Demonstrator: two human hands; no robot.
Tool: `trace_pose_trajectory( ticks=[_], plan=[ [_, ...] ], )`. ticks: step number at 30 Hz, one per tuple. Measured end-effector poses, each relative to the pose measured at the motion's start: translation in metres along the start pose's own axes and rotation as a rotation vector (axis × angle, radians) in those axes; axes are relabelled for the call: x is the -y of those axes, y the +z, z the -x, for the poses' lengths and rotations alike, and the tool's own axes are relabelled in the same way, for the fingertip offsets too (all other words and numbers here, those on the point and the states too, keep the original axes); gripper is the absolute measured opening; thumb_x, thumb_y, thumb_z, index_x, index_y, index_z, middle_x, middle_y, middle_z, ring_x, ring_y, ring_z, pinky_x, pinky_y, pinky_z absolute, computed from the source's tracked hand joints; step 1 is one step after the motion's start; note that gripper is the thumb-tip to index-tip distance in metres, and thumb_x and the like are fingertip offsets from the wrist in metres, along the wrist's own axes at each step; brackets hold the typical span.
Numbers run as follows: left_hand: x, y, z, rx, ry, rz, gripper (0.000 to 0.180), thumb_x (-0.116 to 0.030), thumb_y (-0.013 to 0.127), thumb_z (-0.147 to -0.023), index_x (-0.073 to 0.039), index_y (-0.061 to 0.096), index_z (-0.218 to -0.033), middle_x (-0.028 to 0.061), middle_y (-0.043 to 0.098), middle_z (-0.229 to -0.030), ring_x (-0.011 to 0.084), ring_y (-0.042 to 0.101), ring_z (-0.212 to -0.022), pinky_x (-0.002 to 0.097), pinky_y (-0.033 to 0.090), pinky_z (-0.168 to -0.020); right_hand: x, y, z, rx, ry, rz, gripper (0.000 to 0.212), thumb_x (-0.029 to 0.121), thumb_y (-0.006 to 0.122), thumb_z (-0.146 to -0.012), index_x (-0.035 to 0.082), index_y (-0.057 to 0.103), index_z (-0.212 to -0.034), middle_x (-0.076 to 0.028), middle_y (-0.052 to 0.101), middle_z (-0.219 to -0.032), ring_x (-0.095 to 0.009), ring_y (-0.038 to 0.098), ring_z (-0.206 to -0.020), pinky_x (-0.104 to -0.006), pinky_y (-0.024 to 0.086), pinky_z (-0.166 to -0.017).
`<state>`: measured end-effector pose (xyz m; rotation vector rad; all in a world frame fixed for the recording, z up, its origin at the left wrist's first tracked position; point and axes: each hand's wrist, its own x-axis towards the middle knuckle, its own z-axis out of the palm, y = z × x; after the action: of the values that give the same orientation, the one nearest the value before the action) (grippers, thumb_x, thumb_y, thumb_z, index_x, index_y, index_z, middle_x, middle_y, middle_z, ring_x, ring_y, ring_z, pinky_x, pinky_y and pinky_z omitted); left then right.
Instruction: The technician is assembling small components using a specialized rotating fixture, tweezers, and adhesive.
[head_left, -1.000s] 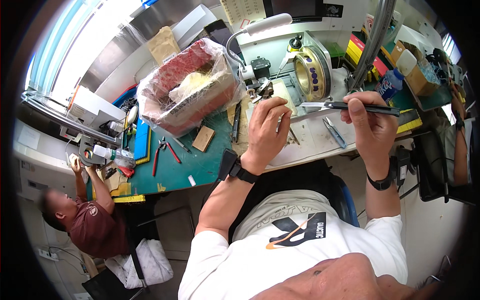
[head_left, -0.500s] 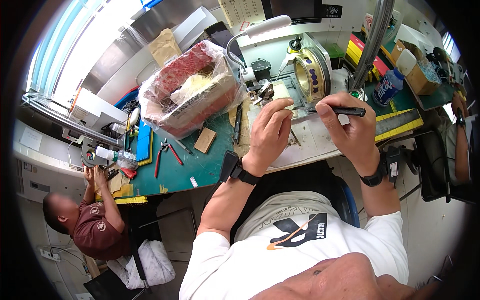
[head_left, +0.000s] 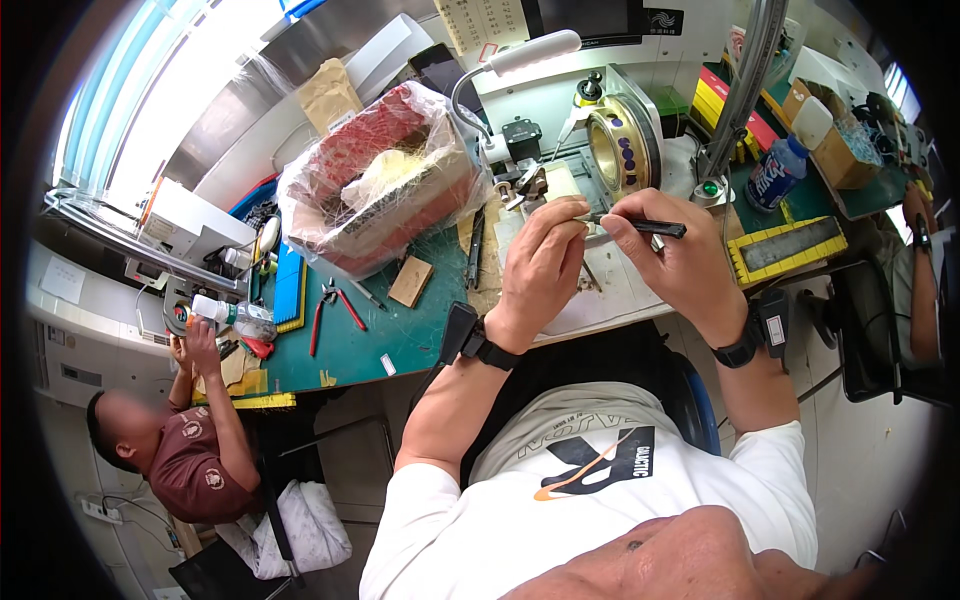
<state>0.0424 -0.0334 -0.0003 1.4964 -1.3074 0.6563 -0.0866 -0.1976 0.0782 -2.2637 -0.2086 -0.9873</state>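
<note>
1. The slim black-handled tool [head_left: 662, 229] lies nearly level above the bench's front edge; its tip runs in toward the left fingertips, partly hidden.
2. The right hand [head_left: 682, 262] pinches this handle firmly between thumb and fingers.
3. The left hand [head_left: 543, 258] has thumb and fingertips drawn together; whether they hold something small, I cannot tell.
4. Just beyond stands a gold metal ring-shaped wheel [head_left: 612, 158]; the left hand partly blocks the small metal clamp [head_left: 525, 187].
5. Leftward on the green bench mat [head_left: 300, 368] lie a brown rectangular block [head_left: 410, 281] and red-handled pliers [head_left: 330, 300].
6. A reddish box lined with clear plastic [head_left: 425, 212] contains pale, tangled strands [head_left: 385, 172].
</note>
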Motion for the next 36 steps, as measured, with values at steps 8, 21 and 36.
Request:
trace_pose_trajectory(
  ticks=[8,21,36],
  plan=[
    [0.001,0.001,0.0,0.005,0.009,0.005,0.028,0.016,0.077,-0.088,0.002,0.07,-0.112,0.0167,0.074,-0.129,0.0385,0.075,-0.122,0.0472,0.063,-0.1,-0.002,0.001,-0.001,0.018,0.046,-0.021,0.022,0.022,0.08,-0.107,0.002,0.072,-0.103,-0.013,0.072,-0.085,-0.029,0.068,-0.068,-0.0386,0.053,-0.063],
    [0.001,0.001,0.0,0.003,0.008,0.005,0.029,0.015,0.077,-0.092,0.0,0.07,-0.116,0.0176,0.076,-0.129,0.0382,0.077,-0.12,0.0467,0.063,-0.099,-0.008,0.007,0.002,0.036,0.099,-0.085,0.024,0.024,0.08,-0.108,0.001,0.073,-0.105,-0.013,0.073,-0.086,-0.026,0.069,-0.068,-0.0367,0.054,-0.063],
    [-0.001,0.0,0.002,-0.018,-0.038,-0.013,0.026,0.012,0.079,-0.092,-0.002,0.072,-0.112,0.014,0.078,-0.123,0.0353,0.077,-0.115,0.0446,0.063,-0.096,-0.004,-0.006,0.018,-0.172,0.053,-0.072,0.016,0.016,0.075,-0.109,0.001,0.071,-0.103,-0.009,0.071,-0.082,-0.02,0.064,-0.066,-0.034,0.05,-0.061]
  ],
)
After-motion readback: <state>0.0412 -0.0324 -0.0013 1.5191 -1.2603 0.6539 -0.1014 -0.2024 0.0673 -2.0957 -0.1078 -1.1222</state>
